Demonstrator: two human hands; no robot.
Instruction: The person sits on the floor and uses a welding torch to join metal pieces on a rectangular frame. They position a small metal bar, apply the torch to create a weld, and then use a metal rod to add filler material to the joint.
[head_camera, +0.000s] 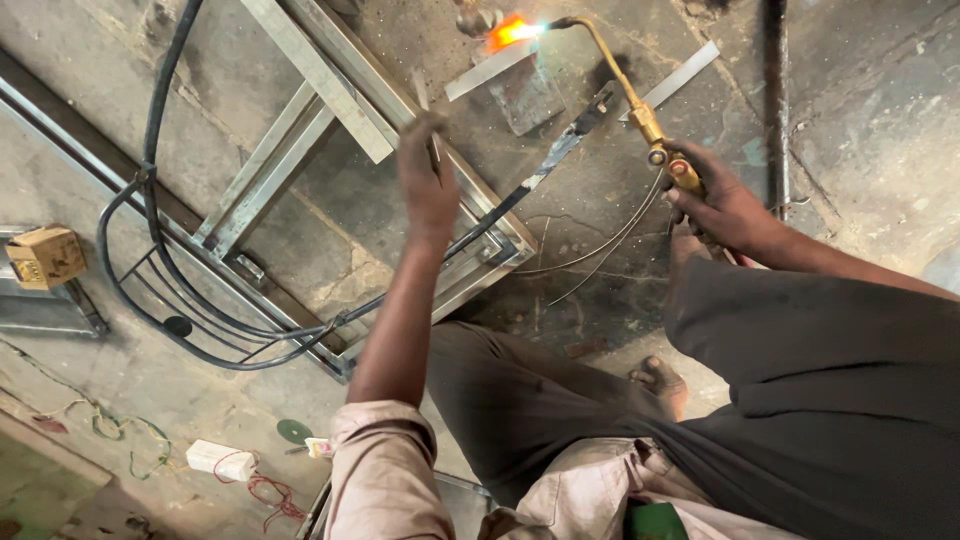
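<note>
Right hand (725, 205) grips a lit brass gas torch (640, 115); left hand (428, 180) pinches a thin filler rod (424, 100) beside the metal frame (340, 90)

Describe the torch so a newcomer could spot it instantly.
Start at the metal frame lying on the concrete floor, then look right. The right hand grips a brass torch whose thin curved neck ends in an orange flame: nothing else here is lit.

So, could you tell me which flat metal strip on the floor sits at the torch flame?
The flat grey metal strip under the orange flame; the other lies apart, right.
</note>
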